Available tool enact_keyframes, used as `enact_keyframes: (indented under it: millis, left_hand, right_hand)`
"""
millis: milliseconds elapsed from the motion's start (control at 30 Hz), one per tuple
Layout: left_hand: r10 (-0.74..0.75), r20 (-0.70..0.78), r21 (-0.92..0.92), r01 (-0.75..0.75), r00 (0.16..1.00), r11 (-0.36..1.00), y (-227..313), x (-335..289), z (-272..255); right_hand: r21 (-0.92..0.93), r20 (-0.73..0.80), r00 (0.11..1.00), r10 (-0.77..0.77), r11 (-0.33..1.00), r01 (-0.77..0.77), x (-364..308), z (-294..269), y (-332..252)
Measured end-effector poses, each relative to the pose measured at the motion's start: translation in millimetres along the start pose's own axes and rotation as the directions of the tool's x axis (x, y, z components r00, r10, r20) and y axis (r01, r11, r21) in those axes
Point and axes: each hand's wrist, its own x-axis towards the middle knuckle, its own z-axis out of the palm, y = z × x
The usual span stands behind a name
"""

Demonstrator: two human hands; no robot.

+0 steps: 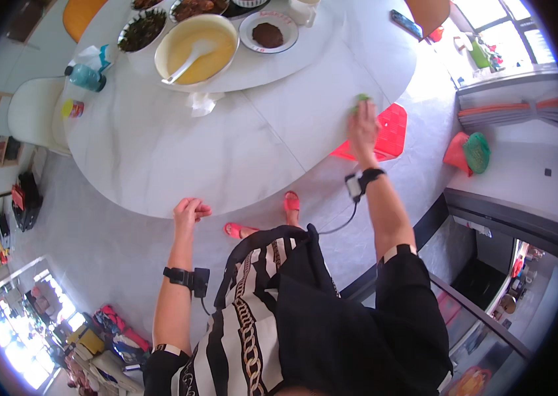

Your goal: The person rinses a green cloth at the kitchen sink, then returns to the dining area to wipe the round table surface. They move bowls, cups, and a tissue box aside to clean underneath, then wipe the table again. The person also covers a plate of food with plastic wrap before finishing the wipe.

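Note:
My right hand point(363, 132) reaches out over the right edge of the pale marbled round table point(199, 152). Its fingers press down on a green cloth or sponge point(361, 98), of which only a small part shows past the fingertips. At the table's near edge rests my left hand point(191, 210), with its fingers curled in and nothing visible in them. Each wrist carries a black strap with a small device and a cable.
A large bowl of yellow soup point(221, 46) with a white ladle point(193, 58), a plate with brown food point(267, 34) and a bowl of dark greens point(142, 32) stand on the raised centre. A crumpled tissue point(204, 103) lies nearby. Under the right edge is a red stool point(391, 135).

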Motion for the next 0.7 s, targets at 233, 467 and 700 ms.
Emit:
enact_keyframes:
  millis: [233, 467, 700]
  left_hand:
    - [0.004, -0.037, 0.002, -0.004, 0.999, 1.0, -4, 2, 3]
    - [-0.015, -0.013, 0.01, 0.015, 1.0, 1.0, 0, 4, 1]
    - [-0.023, 0.0, -0.026, 0.023, 1.0, 0.999, -3, 6, -1]
  right_hand:
    - [0.189, 0.03, 0.988, -0.155, 0.971, 0.146, -106, -6, -82]
    - [0.772, 0.298, 0.732, -0.613, 0.605, 0.193, -166, -56, -186]
    - [0.328, 0.195, 0.89, -0.413, 0.882, 0.338, -71, -8, -176]
